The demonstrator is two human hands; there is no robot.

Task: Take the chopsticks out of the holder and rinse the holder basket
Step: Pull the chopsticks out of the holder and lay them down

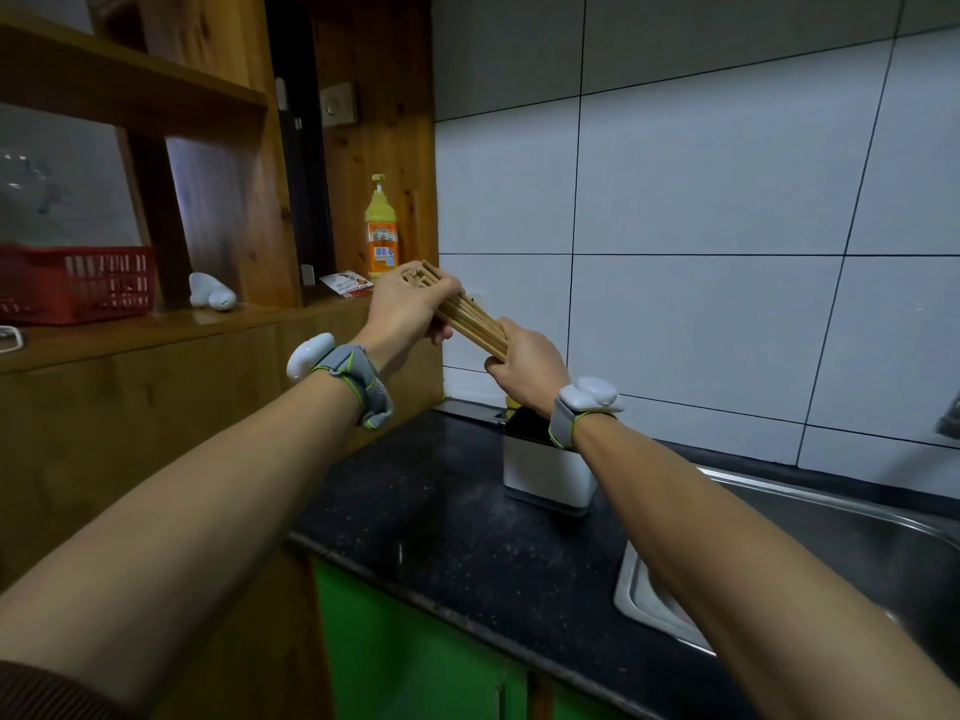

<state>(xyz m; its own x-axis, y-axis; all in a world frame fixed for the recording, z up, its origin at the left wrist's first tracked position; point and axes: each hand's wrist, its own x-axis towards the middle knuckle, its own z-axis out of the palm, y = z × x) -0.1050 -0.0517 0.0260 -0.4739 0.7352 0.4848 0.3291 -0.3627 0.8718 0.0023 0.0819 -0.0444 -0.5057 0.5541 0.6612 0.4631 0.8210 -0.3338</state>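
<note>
- My left hand (402, 309) has its grip closed around the upper end of a bundle of wooden chopsticks (470, 317); the blunt ends stick out past the fingers, up toward the orange detergent bottle (382, 236).
- My right hand (524, 368) has its grip closed around the lower end of the same bundle, so only the middle stretch of the sticks shows between the 2 hands.
- The bundle slants from upper left down to lower right, held in the air and fully clear of the holder.
- The white chopstick holder (548, 472) stands upright on the black table (441, 511), directly below my right wrist and near the tiled back wall (701, 226). My wrist band covers part of its dark top opening, so I cannot tell what is inside.
- The steel sink (831, 537) sits just to the right of the holder, its rim close to the holder's base.
- Open table lies in front of and to the left of the holder, running to the front edge above the green cabinet door (415, 657).
- On the left, a wooden shelf unit (218, 163) closes that side in; its ledge carries a red basket (78, 288) and a small white object (210, 292), well apart from my hands.
</note>
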